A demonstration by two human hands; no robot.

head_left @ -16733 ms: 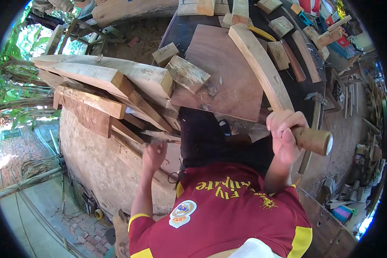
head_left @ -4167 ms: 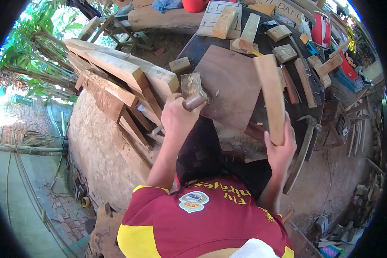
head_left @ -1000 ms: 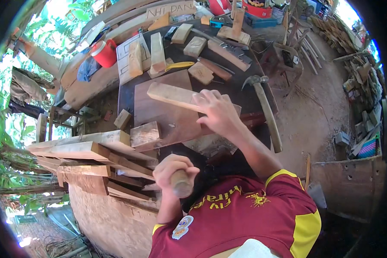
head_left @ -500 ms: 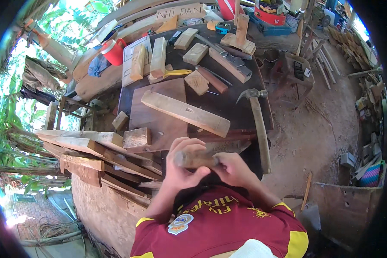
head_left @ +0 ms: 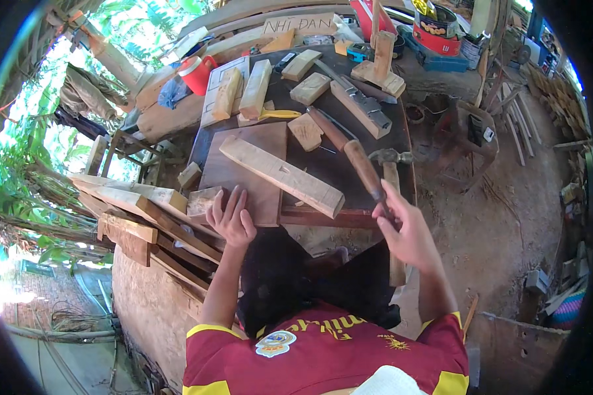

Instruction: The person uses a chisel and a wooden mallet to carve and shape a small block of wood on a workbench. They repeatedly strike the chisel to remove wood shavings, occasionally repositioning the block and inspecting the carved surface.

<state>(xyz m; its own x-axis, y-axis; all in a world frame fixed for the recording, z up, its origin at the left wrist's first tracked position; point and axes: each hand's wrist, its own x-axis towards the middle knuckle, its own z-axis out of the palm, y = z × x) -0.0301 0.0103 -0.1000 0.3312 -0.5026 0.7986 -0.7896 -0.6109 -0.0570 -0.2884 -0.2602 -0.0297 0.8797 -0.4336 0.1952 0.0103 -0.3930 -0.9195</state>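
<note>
A chisel with a round wooden handle is in my right hand, gripped low near the metal collar. Its handle end points forward and left over the table; the blade is mostly hidden by my fingers and wrist. Beneath that hand lies a claw hammer, its head showing above and its handle passing behind. My left hand is empty with fingers apart, beside a small wood block; whether they touch I cannot tell. Between the hands a long wooden bar with a small notch lies slantwise on a brown board.
Several wood blocks, a brown-handled tool, a yellow-handled tool and a wooden plane crowd the dark table. Stacked timber is at left, a red jug far left, and a stool at right.
My left hand has let go of the chisel and moved left toward the small block. My right hand has carried the chisel forward and right, over the hammer. The view has shifted slightly.
</note>
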